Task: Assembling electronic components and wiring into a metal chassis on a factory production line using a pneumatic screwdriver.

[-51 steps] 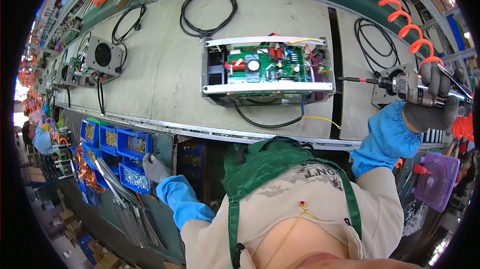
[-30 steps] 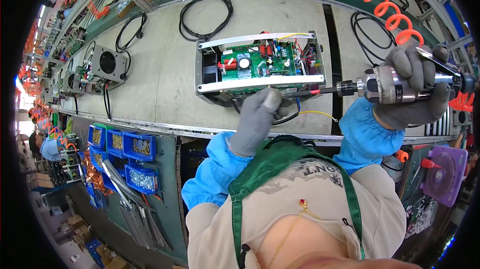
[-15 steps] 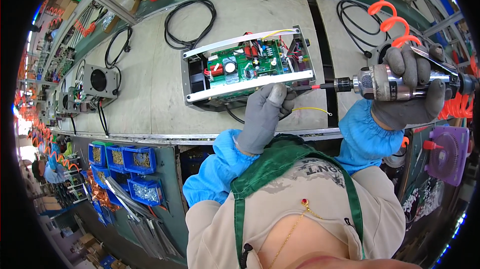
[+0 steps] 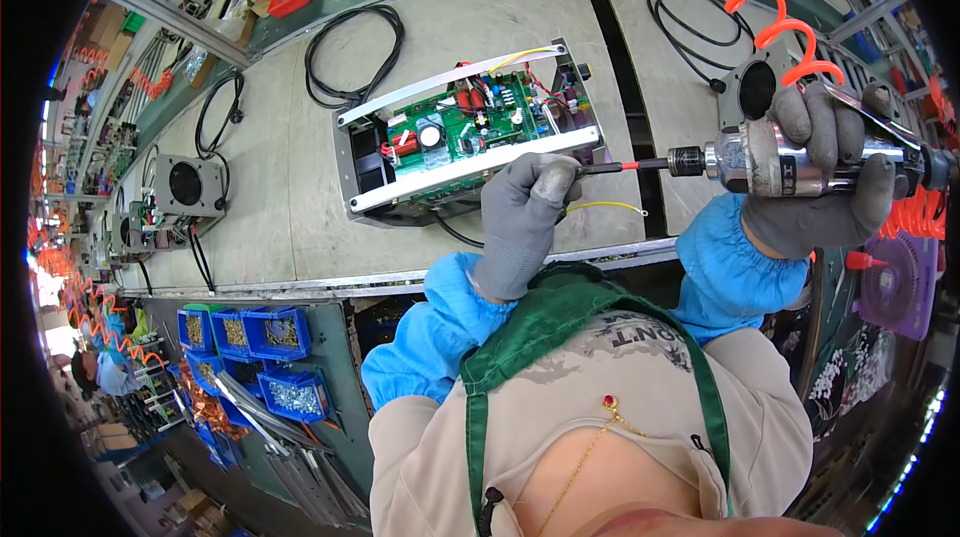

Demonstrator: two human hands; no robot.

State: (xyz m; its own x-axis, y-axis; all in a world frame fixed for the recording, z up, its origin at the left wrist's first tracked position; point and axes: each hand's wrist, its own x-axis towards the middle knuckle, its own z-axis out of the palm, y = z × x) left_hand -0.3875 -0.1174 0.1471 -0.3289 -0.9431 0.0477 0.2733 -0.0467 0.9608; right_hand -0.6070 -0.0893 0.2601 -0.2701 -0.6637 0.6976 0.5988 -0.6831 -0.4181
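Note:
My right hand point(image 4: 825, 177), in a grey glove, is wrapped round a silver air screwdriver point(image 4: 735, 161) held level. Its long dark bit point(image 4: 650, 165) with a red band points left. My left hand point(image 4: 525, 217), also gloved, is closed in a pinch at the bit's tip; whatever the fingertips hold is hidden. Just beyond the left hand lies an open metal chassis point(image 4: 365, 205) with two white crossbars, overlapped by my fingers at its near right side. Inside shows a green circuit board point(image 4: 460, 136). A yellow wire point(image 4: 605, 205) with a ring end sticks out below the bit.
An orange coiled air hose point(image 4: 770, 32) drops to the screwdriver. Black cables point(image 4: 395, 57) lie coiled on the grey bench point(image 4: 300, 227). Fan housings point(image 4: 190, 185) stand left, another point(image 4: 752, 87) right. A dark gap point(image 4: 620, 57) crosses the bench. Blue screw bins point(image 4: 295, 392) hang below left.
The whole bench scene has shifted left in the picture. Relative to the chassis, both hands and the screwdriver now sit slightly farther right. Their grips look the same.

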